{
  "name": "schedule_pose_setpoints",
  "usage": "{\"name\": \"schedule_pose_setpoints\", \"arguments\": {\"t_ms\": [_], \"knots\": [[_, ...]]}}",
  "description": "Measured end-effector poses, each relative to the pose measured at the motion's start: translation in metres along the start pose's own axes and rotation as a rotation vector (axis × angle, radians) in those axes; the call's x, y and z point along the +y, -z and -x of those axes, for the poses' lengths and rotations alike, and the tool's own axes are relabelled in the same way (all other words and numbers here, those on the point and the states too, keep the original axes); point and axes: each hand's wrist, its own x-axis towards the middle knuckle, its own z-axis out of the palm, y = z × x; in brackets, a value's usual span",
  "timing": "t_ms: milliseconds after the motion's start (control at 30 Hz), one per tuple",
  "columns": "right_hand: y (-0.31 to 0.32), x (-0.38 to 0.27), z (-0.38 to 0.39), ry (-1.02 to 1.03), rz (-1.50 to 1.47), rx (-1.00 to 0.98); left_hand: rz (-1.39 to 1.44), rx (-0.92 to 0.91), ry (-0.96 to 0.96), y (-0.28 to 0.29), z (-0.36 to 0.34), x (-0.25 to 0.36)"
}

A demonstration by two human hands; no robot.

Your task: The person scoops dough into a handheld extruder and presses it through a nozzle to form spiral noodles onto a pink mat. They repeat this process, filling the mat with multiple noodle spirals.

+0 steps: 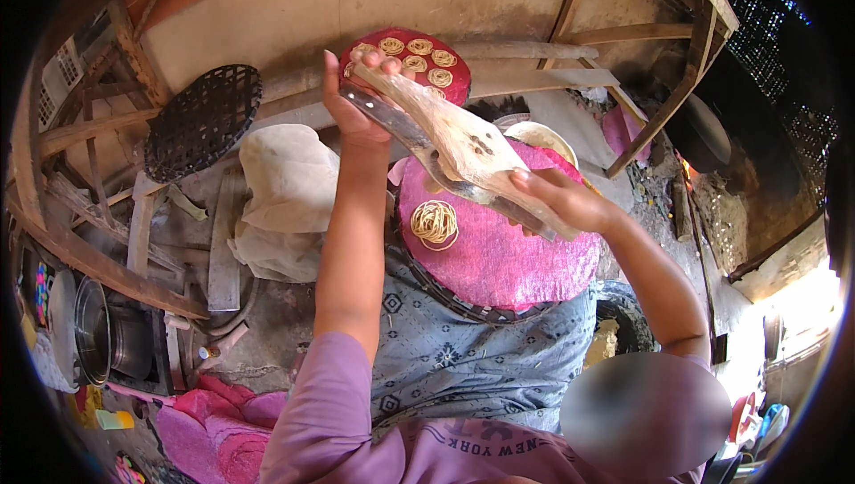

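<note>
Both my hands hold a long wooden hand press [476, 141], made of a pale wooden piece and a darker strip lying along it, slanted above my lap. My left hand [361, 105] is closed round its far left end. At the near right end my right hand [565, 202] grips it, thumb on top. Below it, a round tray covered in pink cloth [508, 275] rests on my lap. One coiled nest of pale dough strands [434, 225] lies on the cloth's left side; the press hides part of the tray, and a bit of dough shows beside it.
Behind, a round red tray [459, 65] bears several dough nests. A black woven tray [203, 123] leans at left, near a whitish plastic sack [289, 181]. A pale bowl [543, 138] sits beyond my tray. Flame [688, 168] glows at right; pots [93, 328] stand at lower left.
</note>
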Motion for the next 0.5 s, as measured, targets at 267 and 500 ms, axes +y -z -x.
{"name": "schedule_pose_setpoints", "arguments": {"t_ms": [267, 500], "knots": [[-0.034, 0.044, -0.017, 0.307, 0.287, 0.161, -0.063, -0.11, 0.005, -0.132, 0.039, 0.077], [-0.074, 0.1, -0.054, 0.471, 0.508, 0.364, -0.378, -0.218, 0.358, -0.204, 0.123, 0.08]]}}
